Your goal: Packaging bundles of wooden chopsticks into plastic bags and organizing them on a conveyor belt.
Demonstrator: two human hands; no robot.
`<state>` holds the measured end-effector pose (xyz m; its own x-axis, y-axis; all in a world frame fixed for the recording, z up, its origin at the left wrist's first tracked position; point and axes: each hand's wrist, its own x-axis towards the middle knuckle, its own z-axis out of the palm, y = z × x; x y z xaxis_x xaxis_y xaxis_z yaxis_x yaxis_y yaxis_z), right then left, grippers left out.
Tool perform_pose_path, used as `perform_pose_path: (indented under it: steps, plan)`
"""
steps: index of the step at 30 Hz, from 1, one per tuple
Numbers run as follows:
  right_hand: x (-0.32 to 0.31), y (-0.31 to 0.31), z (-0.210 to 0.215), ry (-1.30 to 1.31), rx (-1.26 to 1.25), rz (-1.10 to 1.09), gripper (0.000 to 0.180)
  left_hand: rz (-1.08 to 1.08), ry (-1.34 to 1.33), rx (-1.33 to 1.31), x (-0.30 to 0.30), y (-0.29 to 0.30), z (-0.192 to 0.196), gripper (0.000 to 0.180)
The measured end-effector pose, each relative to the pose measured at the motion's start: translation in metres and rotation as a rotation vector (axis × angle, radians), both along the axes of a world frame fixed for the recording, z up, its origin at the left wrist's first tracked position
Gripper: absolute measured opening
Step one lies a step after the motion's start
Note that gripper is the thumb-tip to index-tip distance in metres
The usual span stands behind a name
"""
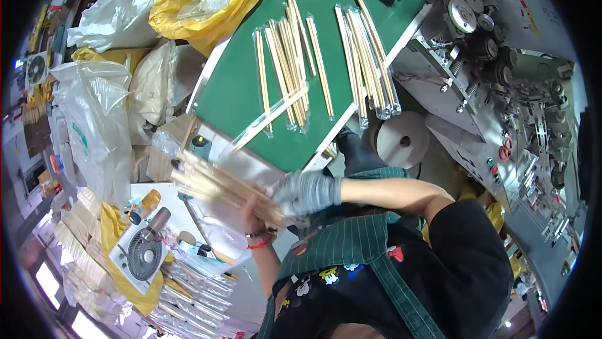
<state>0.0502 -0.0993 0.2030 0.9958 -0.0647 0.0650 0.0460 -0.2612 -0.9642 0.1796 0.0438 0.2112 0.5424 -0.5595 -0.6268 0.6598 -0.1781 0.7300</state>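
A blurred bundle of wooden chopsticks in clear wrappers [210, 182] is held in front of my body, off the near left of the green table. My bare left hand [253, 217], with a red bracelet at the wrist, is closed around the bundle. At the bundle's right end is my right hand [304, 195] in a grey glove, smeared by motion; its fingers cannot be made out. Farther off, one loose group of wrapped chopsticks [290, 57] lies mid-table, and a second group [370, 57] lies at the right edge.
The green conveyor-like table [232, 88] has a pale bar [269, 119] across its near part. Machinery with rollers [462, 16] stands on the right. A yellow bag [182, 25] and white sacks [94, 126] crowd the left. A small fan [144, 254] sits at the lower left.
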Motion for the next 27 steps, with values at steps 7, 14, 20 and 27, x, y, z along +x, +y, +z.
perform_pose_path:
  steps: [7, 14, 20, 27]
  plan:
    - [0.026, -0.115, -0.07, 0.511, -0.763, -0.333, 0.037, -0.103, -0.132, -0.159, 0.006, 0.006, 0.019, 0.04]
    - [0.03, -0.042, -0.018, 0.086, -0.295, -0.53, 0.035, 0.123, 0.152, -0.557, 0.026, 0.006, -0.015, 0.033]
    - [0.025, 0.016, -0.053, 0.173, 0.575, -0.58, 0.015, 0.072, 0.531, -0.545, 0.022, -0.034, -0.032, 0.032]
    - [-0.034, -0.029, -0.127, 0.551, 0.349, -1.287, 0.024, 0.042, 0.293, -0.519, 0.026, -0.036, -0.054, 0.029]
